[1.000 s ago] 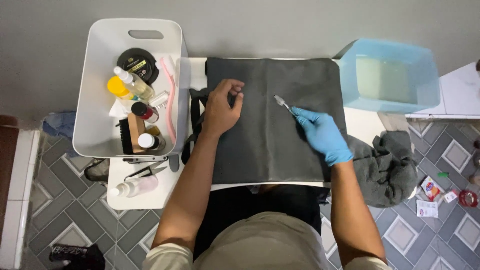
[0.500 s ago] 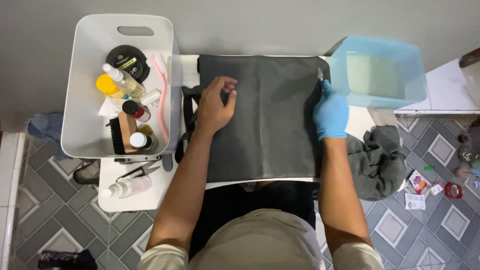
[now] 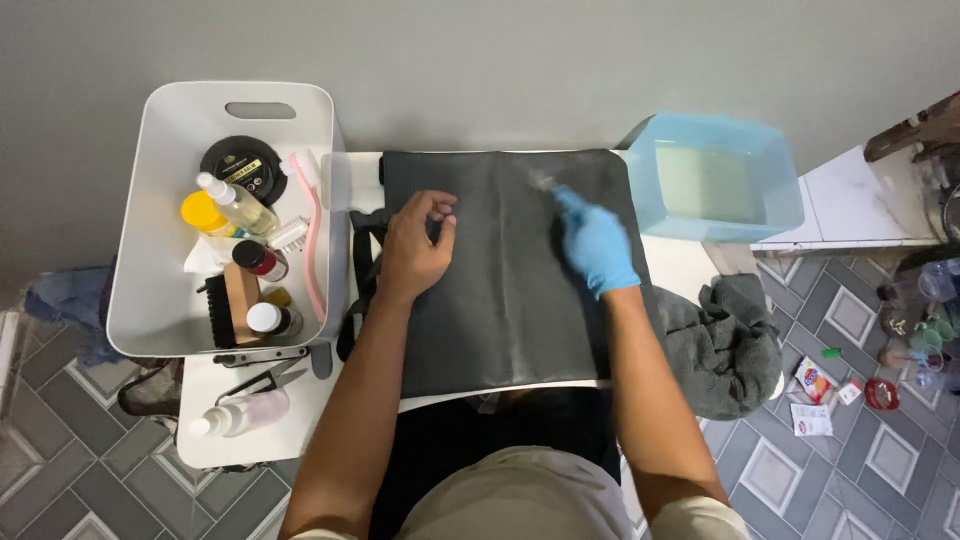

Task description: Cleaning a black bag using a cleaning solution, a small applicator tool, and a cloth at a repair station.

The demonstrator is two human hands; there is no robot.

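A dark grey fabric bag (image 3: pixel 500 300) lies flat on a small white table. My bare left hand (image 3: pixel 415 250) presses on the bag's left part, fingers curled, close to its black strap (image 3: pixel 358 270). My right hand (image 3: pixel 595 245) wears a blue glove and holds a small brush (image 3: pixel 545 182), blurred, against the bag's upper right area.
A white bin (image 3: pixel 160 290) at the left holds bottles, brushes and a round black tin. A light blue tub (image 3: pixel 715 180) stands at the right. A grey rag (image 3: pixel 725 345) hangs off the table's right side. Scissors (image 3: pixel 265 380) and a spray bottle (image 3: pixel 235 415) lie on the table's lower left.
My gloved right hand went right to the blue tub's edge, then came back left onto the bag's upper part with the brush. My left hand stayed on the bag.
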